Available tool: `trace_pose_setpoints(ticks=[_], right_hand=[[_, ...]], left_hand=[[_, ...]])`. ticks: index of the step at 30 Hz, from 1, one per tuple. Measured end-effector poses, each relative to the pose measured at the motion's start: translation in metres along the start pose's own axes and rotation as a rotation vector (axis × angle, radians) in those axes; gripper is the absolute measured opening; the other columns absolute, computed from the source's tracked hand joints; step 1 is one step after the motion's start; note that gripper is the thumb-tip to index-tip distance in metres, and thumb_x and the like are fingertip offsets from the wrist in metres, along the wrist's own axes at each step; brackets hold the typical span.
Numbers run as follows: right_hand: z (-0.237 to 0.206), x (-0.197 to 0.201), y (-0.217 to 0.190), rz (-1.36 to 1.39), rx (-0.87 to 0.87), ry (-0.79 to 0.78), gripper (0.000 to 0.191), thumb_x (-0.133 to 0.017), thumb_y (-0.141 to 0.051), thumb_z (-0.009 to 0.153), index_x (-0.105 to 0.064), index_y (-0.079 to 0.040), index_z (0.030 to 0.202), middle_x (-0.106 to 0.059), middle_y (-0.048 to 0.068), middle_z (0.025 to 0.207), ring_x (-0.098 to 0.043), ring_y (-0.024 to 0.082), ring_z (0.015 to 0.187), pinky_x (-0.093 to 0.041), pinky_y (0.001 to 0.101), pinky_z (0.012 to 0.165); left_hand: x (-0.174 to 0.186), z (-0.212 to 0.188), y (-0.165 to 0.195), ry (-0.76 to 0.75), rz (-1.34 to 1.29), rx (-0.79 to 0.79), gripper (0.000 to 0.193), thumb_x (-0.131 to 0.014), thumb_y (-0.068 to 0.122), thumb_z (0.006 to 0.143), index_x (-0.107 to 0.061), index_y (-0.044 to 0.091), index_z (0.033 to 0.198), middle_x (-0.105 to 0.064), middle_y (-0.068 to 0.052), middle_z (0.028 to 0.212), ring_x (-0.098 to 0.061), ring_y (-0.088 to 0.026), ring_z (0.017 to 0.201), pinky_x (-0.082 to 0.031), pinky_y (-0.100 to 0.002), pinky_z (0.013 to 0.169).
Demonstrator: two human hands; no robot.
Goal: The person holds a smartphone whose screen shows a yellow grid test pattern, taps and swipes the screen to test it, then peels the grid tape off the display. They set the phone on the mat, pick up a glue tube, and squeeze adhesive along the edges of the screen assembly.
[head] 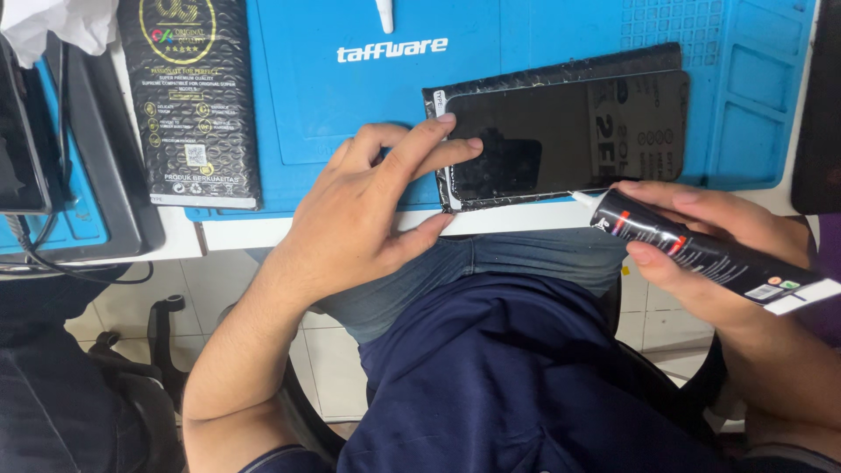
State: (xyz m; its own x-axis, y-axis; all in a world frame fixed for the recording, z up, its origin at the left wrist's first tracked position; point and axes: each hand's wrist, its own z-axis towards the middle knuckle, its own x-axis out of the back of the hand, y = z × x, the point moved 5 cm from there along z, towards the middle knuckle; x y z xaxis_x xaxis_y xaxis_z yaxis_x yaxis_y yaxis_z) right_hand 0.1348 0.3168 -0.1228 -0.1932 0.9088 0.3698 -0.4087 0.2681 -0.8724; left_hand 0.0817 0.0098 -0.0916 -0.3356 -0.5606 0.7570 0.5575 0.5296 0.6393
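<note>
A black phone screen panel (569, 131) lies on a blue work mat (350, 105) at the table's near edge. My left hand (368, 210) rests on the panel's left end, fingers spread across the glass and thumb at the table edge. My right hand (701, 245) grips a black glue tube (701, 250) with a white nozzle. The nozzle tip touches the panel's lower edge near its right half.
A black bubble-wrap package (193, 96) lies on the mat's left part. A dark tray with cables (79, 201) sits at the far left, with white tissue (61, 22) above it. A white pointed tool tip (385, 13) shows at the top. Below are my lap and a chair base (162, 350).
</note>
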Motion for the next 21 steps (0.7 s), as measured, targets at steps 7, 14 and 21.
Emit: trace_pose_setpoints(ticks=[7,14,21], right_hand=[[0.009,-0.018,-0.003,0.040,0.076,-0.075,0.052,-0.077,0.001,0.089,-0.048,0.000,0.132,-0.068,0.031,0.124,-0.076,0.025,0.098,-0.066,0.0271,0.074],[0.017,-0.019,-0.012,0.013,0.029,-0.065,0.052,-0.075,0.003,0.087,-0.045,0.002,0.130,-0.066,0.032,0.121,-0.075,0.027,0.100,-0.065,0.0292,0.076],[0.011,-0.013,-0.010,-0.060,0.052,-0.049,0.048,-0.076,0.003,0.086,-0.049,0.002,0.127,-0.068,0.031,0.117,-0.075,0.029,0.102,-0.065,0.0277,0.076]], left_hand=[[0.001,0.000,0.002,0.003,0.000,0.003,0.085,-0.080,0.020,0.092,-0.029,0.007,0.158,-0.061,0.007,0.151,-0.055,-0.025,0.130,-0.046,-0.040,0.111],[0.001,-0.002,-0.001,-0.002,0.002,0.000,0.085,-0.080,0.020,0.092,-0.029,0.007,0.159,-0.060,0.007,0.152,-0.055,-0.025,0.131,-0.046,-0.040,0.111],[0.000,-0.001,0.000,0.004,0.011,-0.009,0.086,-0.080,0.020,0.092,-0.028,0.007,0.159,-0.061,0.007,0.151,-0.055,-0.025,0.131,-0.046,-0.040,0.111]])
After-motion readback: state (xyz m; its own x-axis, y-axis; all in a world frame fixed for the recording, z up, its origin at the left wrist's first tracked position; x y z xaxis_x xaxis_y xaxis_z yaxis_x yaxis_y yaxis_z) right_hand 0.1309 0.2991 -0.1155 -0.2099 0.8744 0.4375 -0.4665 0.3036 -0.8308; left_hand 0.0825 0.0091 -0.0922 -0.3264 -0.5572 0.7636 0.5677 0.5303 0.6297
